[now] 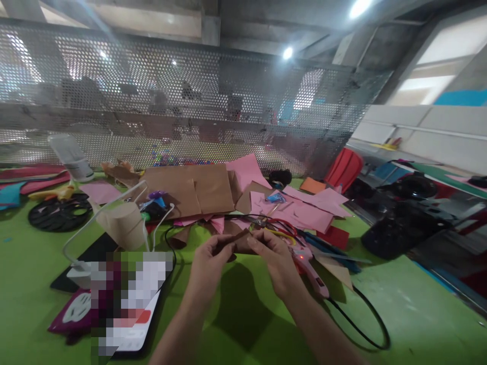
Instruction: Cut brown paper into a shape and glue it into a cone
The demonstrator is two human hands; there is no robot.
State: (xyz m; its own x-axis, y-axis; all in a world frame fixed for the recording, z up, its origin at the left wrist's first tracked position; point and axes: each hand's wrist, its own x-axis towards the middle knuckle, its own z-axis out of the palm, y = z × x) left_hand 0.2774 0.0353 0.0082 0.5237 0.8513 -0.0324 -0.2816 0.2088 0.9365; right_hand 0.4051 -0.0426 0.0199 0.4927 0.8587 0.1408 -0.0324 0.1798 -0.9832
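Observation:
A small piece of brown paper (242,242) is held between my two hands, above the green table. My left hand (213,256) pinches its left end between thumb and fingers. At the other end my right hand (271,253) grips it the same way. Just right of my right hand lies a pink glue gun (312,276) with a small red light lit and a black cord. The paper's exact shape is partly hidden by my fingers.
Brown cardboard (186,190) and pink paper sheets (304,213) lie behind my hands. A phone (140,314), a purple packet (74,314) and a tape roll (122,223) sit left. Blue-handled scissors (335,253) are right. A perforated metal screen (190,101) rises behind the table.

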